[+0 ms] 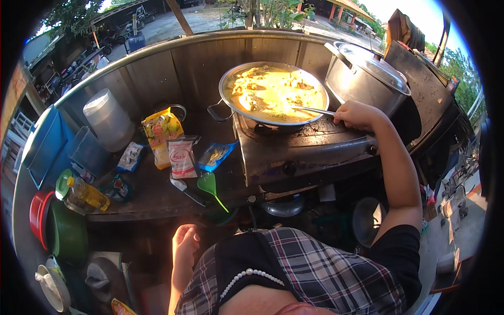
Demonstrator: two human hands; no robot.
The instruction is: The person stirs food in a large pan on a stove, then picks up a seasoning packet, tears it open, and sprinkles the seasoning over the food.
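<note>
My right hand [356,115] grips the handle of a metal utensil [313,110], whose far end is sunk in yellow, soupy food [275,92] with lumpy pieces; its head is hidden. The food fills a wide two-handled metal pan [223,87] standing on a gas stove [307,155]. Low before my body, left of the plaid garment, hangs my left hand [185,239], fingers loosely bent, with nothing visible in it. Nearest to it on the counter lie a green plastic spoon or funnel-like scoop [208,185] and a knife-like utensil [187,191].
Right of the pan stands a large lidded pot [360,76]. Seasoning packets [182,157], a yellow pouch [162,128], a plastic canister [108,120] and an oil bottle [88,193] crowd the left counter [157,197]. A metal wall [193,73] bounds the back. Green basins [69,232] sit at far left.
</note>
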